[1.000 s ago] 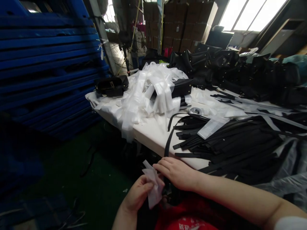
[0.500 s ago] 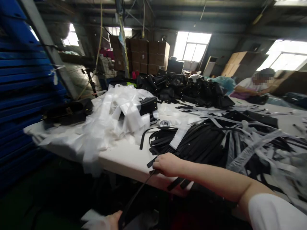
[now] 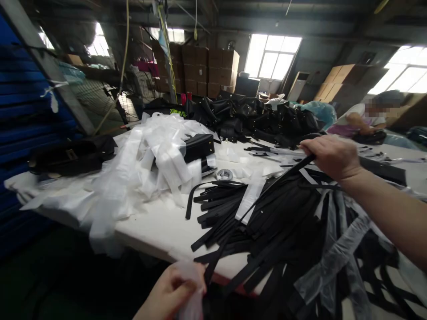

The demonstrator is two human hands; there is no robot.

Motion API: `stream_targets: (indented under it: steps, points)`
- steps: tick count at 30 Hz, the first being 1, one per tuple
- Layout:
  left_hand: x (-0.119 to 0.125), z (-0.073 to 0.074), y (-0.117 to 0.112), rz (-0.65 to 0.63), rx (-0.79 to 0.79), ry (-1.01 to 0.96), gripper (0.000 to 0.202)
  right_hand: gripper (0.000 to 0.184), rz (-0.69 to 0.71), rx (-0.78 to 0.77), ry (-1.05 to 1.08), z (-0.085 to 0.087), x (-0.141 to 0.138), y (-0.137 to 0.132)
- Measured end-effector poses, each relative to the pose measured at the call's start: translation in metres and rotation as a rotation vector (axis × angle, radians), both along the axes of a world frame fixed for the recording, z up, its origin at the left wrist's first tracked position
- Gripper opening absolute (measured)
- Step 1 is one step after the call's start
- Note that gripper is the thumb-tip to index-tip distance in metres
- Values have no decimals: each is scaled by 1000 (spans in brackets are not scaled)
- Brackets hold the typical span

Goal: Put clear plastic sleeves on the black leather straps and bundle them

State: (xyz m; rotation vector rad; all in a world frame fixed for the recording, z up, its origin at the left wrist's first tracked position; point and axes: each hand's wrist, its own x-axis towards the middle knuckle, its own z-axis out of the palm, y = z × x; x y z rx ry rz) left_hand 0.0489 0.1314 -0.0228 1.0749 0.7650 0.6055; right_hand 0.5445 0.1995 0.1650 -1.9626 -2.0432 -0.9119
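Left hand (image 3: 170, 291): low, pinching a clear plastic sleeve (image 3: 189, 271)
Right hand (image 3: 333, 155): well apart, closed around a black strap (image 3: 290, 172)
Strap: slanting over the strap pile (image 3: 276, 226), lower end near the left hand
White table (image 3: 153, 231): heaped sleeves (image 3: 167, 151) left, black bags (image 3: 240, 115) behind
Room: stacked cartons (image 3: 196, 71), bright windows (image 3: 273, 55), a co-worker (image 3: 358, 118) across the table

Single head-worn camera, looking forward and down from above near side of white tabletop (image 3: 153, 231). Left hand (image 3: 175, 289) close to lens at bottom edge; right hand (image 3: 333, 155) farther out, right of middle. Black straps (image 3: 283, 218) at close range below centre. Windows (image 3: 271, 55) and stacked cartons (image 3: 195, 66) far off, near top. Wide field, roughly level.
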Motion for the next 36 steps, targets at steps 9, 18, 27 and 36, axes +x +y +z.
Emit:
stream_targets:
  steps: [9,18,27,36]
  points:
    - [104,-7,66,-109,555,415,29,8,-300,-606,250,-85,77,47]
    - [132,-13,132,-3,918,687,19,31,284,-879,315,-169,-83,103]
    - [138,-36,101,-204,933,560,19,45,267,-755,168,-193,-56,47]
    - [144,-60,32,7,1019,472,24,40,307,-669,279,-193,-49,-2]
